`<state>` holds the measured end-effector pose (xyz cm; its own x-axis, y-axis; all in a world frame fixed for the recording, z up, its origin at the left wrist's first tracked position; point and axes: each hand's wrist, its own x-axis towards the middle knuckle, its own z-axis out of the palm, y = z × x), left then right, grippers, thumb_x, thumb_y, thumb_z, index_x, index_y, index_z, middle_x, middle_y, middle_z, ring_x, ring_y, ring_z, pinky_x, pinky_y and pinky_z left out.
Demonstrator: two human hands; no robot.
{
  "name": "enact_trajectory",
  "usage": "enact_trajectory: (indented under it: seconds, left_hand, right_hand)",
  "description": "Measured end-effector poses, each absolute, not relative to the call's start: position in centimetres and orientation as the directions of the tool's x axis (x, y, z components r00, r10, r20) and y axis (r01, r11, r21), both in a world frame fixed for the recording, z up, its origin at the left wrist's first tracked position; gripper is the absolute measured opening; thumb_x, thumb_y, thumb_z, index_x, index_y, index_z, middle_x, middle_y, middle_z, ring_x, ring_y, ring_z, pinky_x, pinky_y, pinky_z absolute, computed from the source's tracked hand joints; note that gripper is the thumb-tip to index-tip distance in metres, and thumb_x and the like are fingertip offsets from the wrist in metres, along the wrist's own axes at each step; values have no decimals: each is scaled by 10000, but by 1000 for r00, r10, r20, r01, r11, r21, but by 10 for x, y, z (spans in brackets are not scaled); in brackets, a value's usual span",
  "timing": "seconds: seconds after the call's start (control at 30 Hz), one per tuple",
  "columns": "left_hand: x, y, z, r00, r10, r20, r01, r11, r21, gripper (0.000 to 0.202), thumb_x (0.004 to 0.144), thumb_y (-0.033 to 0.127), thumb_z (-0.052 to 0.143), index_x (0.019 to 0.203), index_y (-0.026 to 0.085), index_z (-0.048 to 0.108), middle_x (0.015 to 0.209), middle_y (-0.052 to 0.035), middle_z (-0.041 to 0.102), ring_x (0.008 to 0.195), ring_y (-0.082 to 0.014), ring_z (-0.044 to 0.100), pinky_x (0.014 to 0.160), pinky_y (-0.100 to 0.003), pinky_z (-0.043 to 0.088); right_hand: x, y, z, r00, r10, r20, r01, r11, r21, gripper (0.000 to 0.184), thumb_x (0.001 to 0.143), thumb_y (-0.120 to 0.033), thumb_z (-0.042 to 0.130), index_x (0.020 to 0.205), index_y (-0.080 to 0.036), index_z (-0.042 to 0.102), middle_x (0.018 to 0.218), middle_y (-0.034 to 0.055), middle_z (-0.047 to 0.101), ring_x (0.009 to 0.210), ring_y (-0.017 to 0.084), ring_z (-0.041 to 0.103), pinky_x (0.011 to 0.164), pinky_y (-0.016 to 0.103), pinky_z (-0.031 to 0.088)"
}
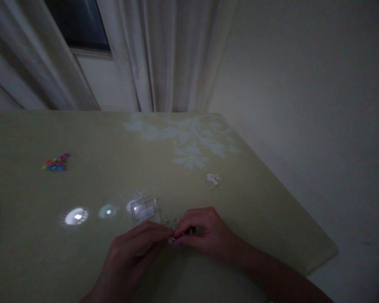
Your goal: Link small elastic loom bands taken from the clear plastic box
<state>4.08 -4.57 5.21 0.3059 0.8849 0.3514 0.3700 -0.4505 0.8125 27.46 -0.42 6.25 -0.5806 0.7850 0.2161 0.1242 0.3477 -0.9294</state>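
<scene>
My left hand [138,248] and my right hand [205,233] meet fingertip to fingertip low in the middle of the view. Both are closed in a pinch around a few small pale rings [171,240], partly hidden by the fingers. Just beyond the fingertips lies another pale green ring [175,220], close to my right index finger. Past my left hand is a clear plastic case [146,210] with compartments; its near edge is partly covered by the hand. The picture is dim, so finer detail of the rings cannot be made out.
A small heap of brightly coloured pieces [56,163] lies on the table [91,261] at the far left. Further right is a transparent packet with a white shape [212,179]. The table's right edge runs beside a wall; curtains [177,59] hang behind.
</scene>
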Motion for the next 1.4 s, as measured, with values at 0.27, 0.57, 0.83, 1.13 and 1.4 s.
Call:
enact_trajectory:
  seconds: [0.27, 0.57, 0.83, 1.13, 1.4]
  left_hand:
    - [38, -50, 58, 151, 945, 291, 477, -327, 816, 180, 947, 234, 656, 1068, 328, 752, 964, 59, 826, 850, -125, 798, 746, -166, 619]
    - [39, -42, 61, 177, 890, 420, 471, -451, 758, 165, 923, 201, 674, 1001, 324, 751, 910, 75, 810, 796, -93, 785, 735, -127, 606]
    - [37, -41, 61, 193, 871, 452, 468, -486, 738, 213, 950, 204, 650, 1048, 338, 783, 956, 78, 840, 844, -101, 812, 777, -111, 607]
    - [38, -40, 61, 155, 876, 456, 471, -471, 746, 209, 923, 218, 687, 1041, 346, 804, 920, 95, 848, 779, -93, 815, 773, -97, 604]
    - [38, -44, 57, 118, 925, 360, 480, -371, 795, 222, 905, 209, 683, 1007, 366, 803, 901, 105, 843, 757, -100, 812, 673, -93, 603]
  right_hand:
    - [301, 18, 76, -695, 719, 2, 444, 431, -786, 105, 909, -294, 813, 981, -217, 808, 976, 27, 674, 891, 154, 657, 808, 261, 503]
    - [297, 14, 70, -762, 644, -73, 514, 531, -674, 86, 910, -187, 786, 995, -196, 785, 1073, 33, 629, 984, 156, 637, 879, 249, 485]
    - [300, 18, 67, -703, 709, 44, 520, 555, -649, 71, 926, -182, 766, 995, -176, 778, 1036, 47, 623, 938, 166, 630, 837, 267, 484]
    - [297, 14, 63, -690, 717, 101, 529, 594, -606, 91, 920, -217, 788, 1007, -193, 779, 1049, 51, 625, 935, 170, 624, 809, 266, 473]
    - [289, 11, 59, -762, 642, 81, 553, 711, -435, 95, 998, -249, 691, 986, -209, 776, 1053, 61, 656, 944, 184, 599, 839, 300, 454]
